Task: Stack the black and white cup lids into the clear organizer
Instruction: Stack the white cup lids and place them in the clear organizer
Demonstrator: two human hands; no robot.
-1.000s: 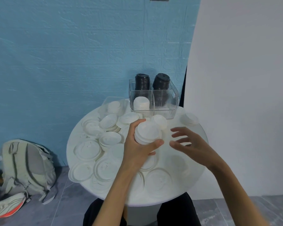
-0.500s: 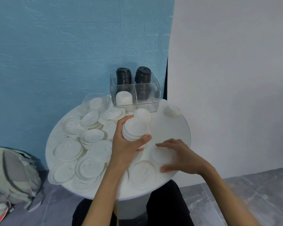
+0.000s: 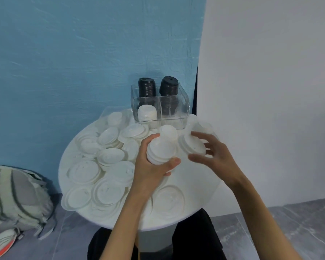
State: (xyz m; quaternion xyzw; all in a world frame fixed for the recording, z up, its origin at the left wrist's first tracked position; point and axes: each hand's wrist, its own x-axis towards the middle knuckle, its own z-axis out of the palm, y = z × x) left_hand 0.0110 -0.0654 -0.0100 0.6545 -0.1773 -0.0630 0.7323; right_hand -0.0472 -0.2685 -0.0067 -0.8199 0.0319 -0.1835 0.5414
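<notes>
- White cup lids [image 3: 109, 156] lie scattered over the round white table [image 3: 201, 184].
- Left hand [image 3: 152, 166] grips a short stack of white lids [image 3: 161, 150], thumb and fingers wrapped around it.
- Right hand [image 3: 214, 152] holds a second small lid stack [image 3: 192, 145], tilted, just beside the first.
- Clear organizer [image 3: 176, 109] at the table's far edge holds two black lid stacks [image 3: 146, 87] and one white stack [image 3: 147, 113].

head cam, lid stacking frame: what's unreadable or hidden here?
- Lid count in the left hand stack: head view, edges merge and fingers cover the side.
- Right hand lids: motion blur, one or several unclear.
- Black stacks lower parts: behind the ribbed organizer wall.
- Lids under both forearms: covered.
- Backpack: cut by the left edge.
- White lids against the white table: outlines too faint to count.
</notes>
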